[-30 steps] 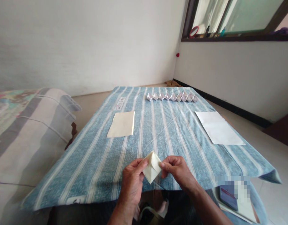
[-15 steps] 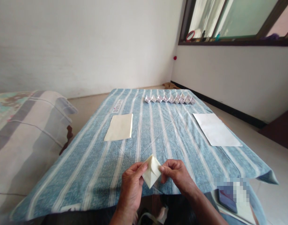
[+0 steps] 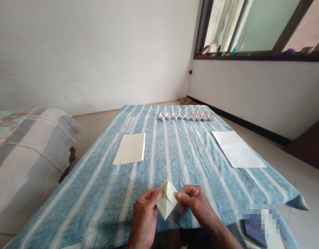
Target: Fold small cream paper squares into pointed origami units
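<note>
A pale cream piece of folded paper (image 3: 166,202), shaped like a diamond with a flap on its front, is held up above the near part of the table. My left hand (image 3: 146,212) pinches its left corner between thumb and fingers. On the opposite corner, my right hand (image 3: 192,200) grips with thumb and forefinger. Further back on the left lies a cream stack of paper (image 3: 130,148). White paper sheets (image 3: 238,148) lie at the right side. Several folded paper pieces (image 3: 186,116) stand in a row near the far edge.
A blue striped cloth (image 3: 159,162) covers the table. A dark phone (image 3: 254,233) rests on papers at the lower right, partly blurred out. To the left stands a covered bed or couch (image 3: 42,145). A window (image 3: 253,27) is in the right wall.
My view has tilted up slightly, so everything sits lower in the picture. Both hands keep the same hold on the folded paper, whose shape looks unchanged.
</note>
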`<state>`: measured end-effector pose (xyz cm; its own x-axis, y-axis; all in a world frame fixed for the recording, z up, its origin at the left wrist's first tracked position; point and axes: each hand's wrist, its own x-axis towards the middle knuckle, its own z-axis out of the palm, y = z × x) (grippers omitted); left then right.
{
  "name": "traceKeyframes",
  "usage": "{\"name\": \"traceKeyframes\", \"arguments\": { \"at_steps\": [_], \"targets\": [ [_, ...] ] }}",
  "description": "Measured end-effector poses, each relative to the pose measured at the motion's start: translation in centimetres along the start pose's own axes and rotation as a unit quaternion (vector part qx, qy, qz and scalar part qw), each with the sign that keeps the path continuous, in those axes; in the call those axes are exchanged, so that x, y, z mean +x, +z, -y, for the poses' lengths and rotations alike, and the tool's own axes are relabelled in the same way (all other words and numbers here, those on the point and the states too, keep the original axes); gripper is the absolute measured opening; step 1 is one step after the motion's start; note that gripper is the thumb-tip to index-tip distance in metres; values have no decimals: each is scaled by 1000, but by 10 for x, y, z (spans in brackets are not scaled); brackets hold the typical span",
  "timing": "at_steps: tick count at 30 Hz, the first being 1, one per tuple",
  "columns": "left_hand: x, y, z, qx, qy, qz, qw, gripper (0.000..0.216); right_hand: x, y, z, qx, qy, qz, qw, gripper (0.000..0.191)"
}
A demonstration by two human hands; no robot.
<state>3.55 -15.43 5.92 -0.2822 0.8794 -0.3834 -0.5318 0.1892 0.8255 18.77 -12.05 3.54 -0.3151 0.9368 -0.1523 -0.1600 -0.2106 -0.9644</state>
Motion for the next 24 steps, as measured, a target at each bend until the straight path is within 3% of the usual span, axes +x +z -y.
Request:
{"name": "traceKeyframes", "arguments": {
  "at_steps": [24],
  "targets": [
    [-5, -7, -4, -19, 16, -9, 1000, 28, -6, 9, 3, 18, 21, 26, 999, 42]
  ]
}}
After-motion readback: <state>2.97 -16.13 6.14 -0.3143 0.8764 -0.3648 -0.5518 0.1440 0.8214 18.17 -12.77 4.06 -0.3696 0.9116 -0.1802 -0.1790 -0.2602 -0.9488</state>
